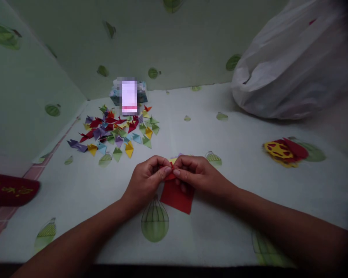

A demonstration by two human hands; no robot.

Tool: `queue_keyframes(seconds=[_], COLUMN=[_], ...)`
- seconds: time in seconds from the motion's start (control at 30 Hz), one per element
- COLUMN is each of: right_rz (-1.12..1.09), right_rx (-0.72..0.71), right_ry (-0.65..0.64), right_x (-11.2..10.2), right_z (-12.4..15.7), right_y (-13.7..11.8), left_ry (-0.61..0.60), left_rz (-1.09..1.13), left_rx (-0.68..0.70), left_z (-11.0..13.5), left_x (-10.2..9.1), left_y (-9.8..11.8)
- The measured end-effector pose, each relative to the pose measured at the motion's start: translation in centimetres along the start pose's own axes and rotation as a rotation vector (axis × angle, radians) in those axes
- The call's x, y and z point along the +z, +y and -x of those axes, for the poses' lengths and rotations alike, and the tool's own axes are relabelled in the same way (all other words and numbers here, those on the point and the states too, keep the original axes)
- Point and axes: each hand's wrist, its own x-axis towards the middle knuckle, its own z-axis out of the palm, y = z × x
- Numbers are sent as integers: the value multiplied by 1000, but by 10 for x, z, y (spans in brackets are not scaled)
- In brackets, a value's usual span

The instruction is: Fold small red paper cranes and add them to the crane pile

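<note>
My left hand and my right hand meet near the middle of the table, both closed. Between their thumbs and fingertips they pinch a small piece of folded red paper. Beneath them a flat square sheet of red paper lies on the table, partly covered by my right hand. Bits of yellow and purple paper peek out just behind my fingers. Beyond my left hand spreads a pile of small folded paper cranes in red, purple, yellow, green and blue.
Behind the cranes a lit phone, blurred, leans against a tissue box. A large white plastic bag fills the back right. Yellow and red paper cutouts lie at right. A dark red item with gold characters sits at the left edge.
</note>
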Motion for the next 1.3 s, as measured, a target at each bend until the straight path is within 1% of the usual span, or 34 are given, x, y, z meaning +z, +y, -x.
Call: queue_keyframes(seconds=[0.1, 0.2, 0.4, 0.53, 0.7, 0.8, 0.93, 1.1, 1.2, 1.3], right_rz=[69, 116, 21, 36, 100, 150, 189, 126, 92, 66], right_rx=[-34, -43, 41, 30, 9, -18, -34, -16, 18, 33], right_ry=[4, 35, 51, 46, 92, 133, 170, 101, 75, 79], right_x=[0, 0, -1, -2, -1, -1, -1, -1, -1, -1], right_z=[0, 0, 1, 1, 1, 2, 3, 2, 2, 3], right_y=[0, -1, -3, -3, -5, -6, -7, -5, -4, -4], left_ry=[-7, -7, -1, 4, -12, -2, -8, 10, -21, -39], left_rz=[11, 17, 74, 102, 136, 118, 41, -36, -31, -18], left_rx=[-26, -23, 24, 27, 20, -9, -24, -15, -20, 0], left_z=[0, -1, -1, 0, 0, -1, -2, -2, -1, -1], left_x=[0, -1, -1, 1, -1, -3, -4, -6, -6, -6], left_y=[1, 1, 3, 3, 0, -1, 1, 4, 3, 1])
